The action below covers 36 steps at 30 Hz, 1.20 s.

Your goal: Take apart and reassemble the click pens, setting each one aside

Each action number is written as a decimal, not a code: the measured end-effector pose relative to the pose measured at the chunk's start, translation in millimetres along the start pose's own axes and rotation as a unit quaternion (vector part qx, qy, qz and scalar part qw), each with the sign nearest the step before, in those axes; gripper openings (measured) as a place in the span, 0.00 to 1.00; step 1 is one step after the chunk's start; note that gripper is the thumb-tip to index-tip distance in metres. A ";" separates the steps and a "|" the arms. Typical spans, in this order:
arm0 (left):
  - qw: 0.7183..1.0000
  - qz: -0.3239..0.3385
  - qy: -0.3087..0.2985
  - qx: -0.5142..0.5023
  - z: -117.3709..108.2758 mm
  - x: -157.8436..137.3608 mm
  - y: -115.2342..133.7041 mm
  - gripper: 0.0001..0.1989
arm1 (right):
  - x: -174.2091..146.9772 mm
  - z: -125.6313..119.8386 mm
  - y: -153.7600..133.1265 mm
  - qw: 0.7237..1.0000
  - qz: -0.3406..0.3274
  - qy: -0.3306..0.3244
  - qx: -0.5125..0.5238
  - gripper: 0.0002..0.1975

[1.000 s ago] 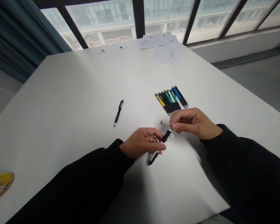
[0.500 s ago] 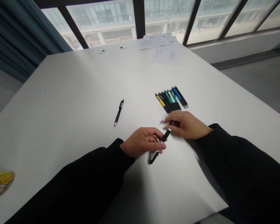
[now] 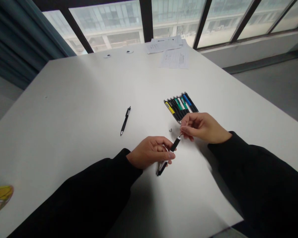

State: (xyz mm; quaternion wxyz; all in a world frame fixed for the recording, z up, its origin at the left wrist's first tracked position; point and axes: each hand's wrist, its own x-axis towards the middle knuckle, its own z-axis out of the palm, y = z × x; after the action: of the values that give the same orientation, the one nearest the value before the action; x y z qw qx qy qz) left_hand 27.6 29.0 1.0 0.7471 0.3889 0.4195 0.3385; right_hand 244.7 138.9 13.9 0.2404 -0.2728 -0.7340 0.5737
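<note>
My left hand is closed around the middle of a black-and-white pen, held slanted with its narrow end up and to the right. A thin refill point sticks out of that end. Right at this point, the thumb and fingertips of my right hand are pinched together; whatever lies between them is too small to make out. A small silver pen tip lies on the table just left of my right fingers. Beyond that hand is a row of several pens, with yellow, black, green, white and blue barrels.
A single black pen lies apart on the white table, left of the row. Papers and two small round items lie at the far edge by the window. A yellow patterned object shows at the left edge.
My right hand has lifted slightly from the table, and its fingers have closed together at the pen's end. One of the small bits beside the silver tip no longer shows on the table.
</note>
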 end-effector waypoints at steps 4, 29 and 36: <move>1.000 -0.006 0.002 0.006 -0.4 0.7 -1.6 0.20 | -0.5 -6.6 3.5 0.991 -0.017 -0.013 0.130 0.08; 1.000 -0.004 0.001 -0.003 0.1 -0.1 -1.3 0.19 | -0.9 -3.5 3.3 0.978 0.010 -0.014 0.206 0.08; 1.000 -0.001 0.001 -0.004 0.8 0.5 -1.1 0.19 | -0.7 -5.2 4.4 0.984 0.014 -0.027 0.177 0.09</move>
State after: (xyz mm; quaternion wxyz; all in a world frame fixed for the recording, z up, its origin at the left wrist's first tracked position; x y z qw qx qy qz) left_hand 28.7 28.6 0.2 0.7484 0.3856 0.4192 0.3397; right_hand 249.2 143.0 10.7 0.2570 -0.2202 -0.6230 0.7052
